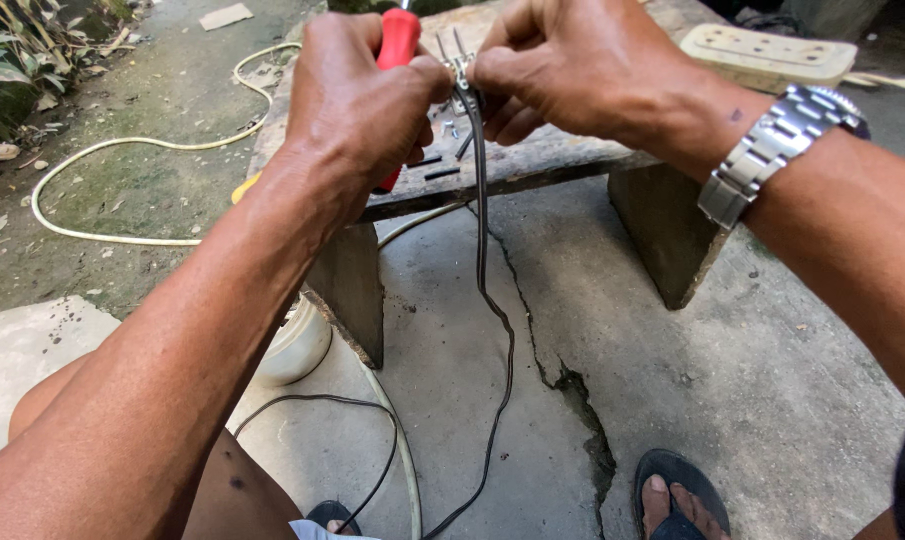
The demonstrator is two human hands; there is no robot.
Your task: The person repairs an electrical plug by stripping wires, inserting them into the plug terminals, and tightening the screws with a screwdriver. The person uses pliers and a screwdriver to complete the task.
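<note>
My left hand (pixel 357 100) grips a red-handled tool (pixel 399 40), held upright over a low wooden bench (pixel 562 155). My right hand (pixel 562 65), a metal watch (pixel 772 145) on its wrist, pinches the top end of a dark flat cable (pixel 482 250) where small metal prongs (pixel 459 68) stick up between the two hands. The cable hangs down from my fingers and trails across the concrete floor toward my feet. A few small dark bits (pixel 442 165) lie on the bench just under my hands.
A cream multi-socket strip (pixel 767 55) lies on the bench's far right. A pale hose (pixel 122 150) loops over the ground at left, near plants (pixel 12 60). A white container (pixel 297 345) sits under the bench. The concrete has a crack (pixel 562 375). My sandalled foot (pixel 677 495) is below.
</note>
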